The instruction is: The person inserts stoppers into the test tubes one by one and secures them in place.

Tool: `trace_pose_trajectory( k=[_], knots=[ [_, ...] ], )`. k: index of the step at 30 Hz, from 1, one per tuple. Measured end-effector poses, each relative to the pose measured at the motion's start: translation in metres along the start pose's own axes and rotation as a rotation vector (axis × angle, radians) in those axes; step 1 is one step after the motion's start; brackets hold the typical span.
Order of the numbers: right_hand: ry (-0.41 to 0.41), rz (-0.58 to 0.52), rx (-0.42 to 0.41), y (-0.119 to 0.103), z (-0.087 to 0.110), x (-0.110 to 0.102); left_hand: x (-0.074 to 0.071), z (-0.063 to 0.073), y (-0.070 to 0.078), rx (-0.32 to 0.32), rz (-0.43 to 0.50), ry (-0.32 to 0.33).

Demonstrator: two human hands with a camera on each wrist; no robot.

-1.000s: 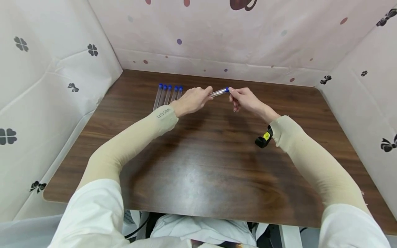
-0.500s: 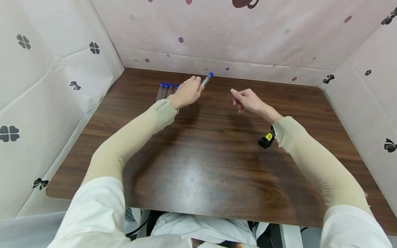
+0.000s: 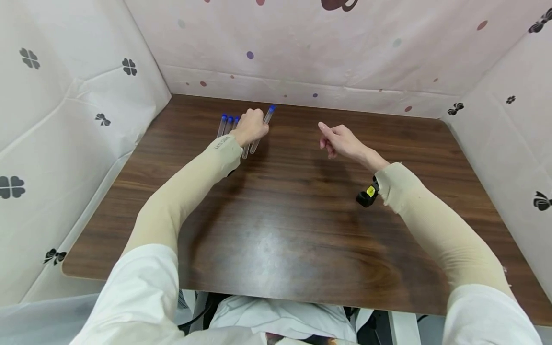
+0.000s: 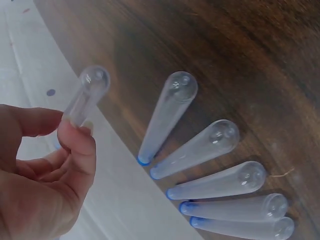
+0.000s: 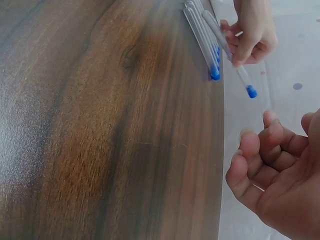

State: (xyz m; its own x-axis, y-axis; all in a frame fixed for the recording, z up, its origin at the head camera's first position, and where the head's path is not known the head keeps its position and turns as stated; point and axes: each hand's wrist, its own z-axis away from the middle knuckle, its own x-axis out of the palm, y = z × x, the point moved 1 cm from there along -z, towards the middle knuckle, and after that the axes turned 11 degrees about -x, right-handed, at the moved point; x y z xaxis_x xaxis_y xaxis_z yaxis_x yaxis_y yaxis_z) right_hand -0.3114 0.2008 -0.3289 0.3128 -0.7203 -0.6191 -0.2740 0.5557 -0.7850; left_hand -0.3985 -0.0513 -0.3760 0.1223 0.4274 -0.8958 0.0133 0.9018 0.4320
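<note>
My left hand (image 3: 251, 127) pinches a clear test tube (image 3: 268, 116) with a blue cap, thumb on one side and fingers on the other. In the left wrist view the rounded bottom of this tube (image 4: 94, 82) points up past the fingertips. Several more capped test tubes (image 4: 170, 117) lie side by side on the table just beside it, partly hidden by my left hand in the head view. My right hand (image 3: 342, 142) hovers to the right with nothing in it. Its fingers (image 5: 250, 150) are loosely bent in the right wrist view.
The brown wooden table (image 3: 302, 220) runs back to a patterned white sheet (image 3: 276, 57), which also rises at both sides. A black strap device (image 3: 366, 195) with a yellow patch hangs at my right wrist. The tube row lies near the table's back edge.
My right fingers have let go of the tube's blue cap. My left hand has carried the tube leftward to the row and turned it more upright in the head view. The right hand stays nearly still.
</note>
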Motion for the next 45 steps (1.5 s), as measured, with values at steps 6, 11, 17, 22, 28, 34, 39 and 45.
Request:
trace_pose_trajectory(
  k=[6, 11, 17, 22, 28, 34, 39, 45],
  knots=[
    [0.003, 0.018, -0.005, 0.001, 0.001, 0.000, 0.005, -0.002, -0.005, -0.056, 0.004, -0.038],
    [-0.002, 0.021, -0.016, 0.001, 0.002, 0.000, 0.006, -0.001, -0.004, -0.065, -0.024, -0.037],
    [-0.008, 0.030, -0.019, 0.000, 0.004, 0.000, 0.008, -0.002, -0.003, -0.079, -0.072, -0.023],
    [-0.008, 0.037, -0.019, -0.001, 0.005, -0.001, 0.010, -0.004, -0.002, -0.101, -0.074, -0.029],
    [-0.010, 0.055, -0.030, 0.004, 0.003, -0.002, 0.013, -0.007, -0.004, -0.123, -0.110, -0.021],
    [-0.005, 0.060, -0.022, 0.031, -0.009, -0.002, 0.016, -0.008, -0.007, -0.086, -0.142, -0.002],
    [-0.001, 0.069, -0.034, 0.039, -0.010, -0.001, 0.018, -0.009, -0.009, -0.061, -0.157, 0.014],
    [0.002, 0.082, -0.063, 0.040, -0.008, -0.001, 0.019, -0.008, -0.010, -0.049, -0.180, 0.030]
  ],
)
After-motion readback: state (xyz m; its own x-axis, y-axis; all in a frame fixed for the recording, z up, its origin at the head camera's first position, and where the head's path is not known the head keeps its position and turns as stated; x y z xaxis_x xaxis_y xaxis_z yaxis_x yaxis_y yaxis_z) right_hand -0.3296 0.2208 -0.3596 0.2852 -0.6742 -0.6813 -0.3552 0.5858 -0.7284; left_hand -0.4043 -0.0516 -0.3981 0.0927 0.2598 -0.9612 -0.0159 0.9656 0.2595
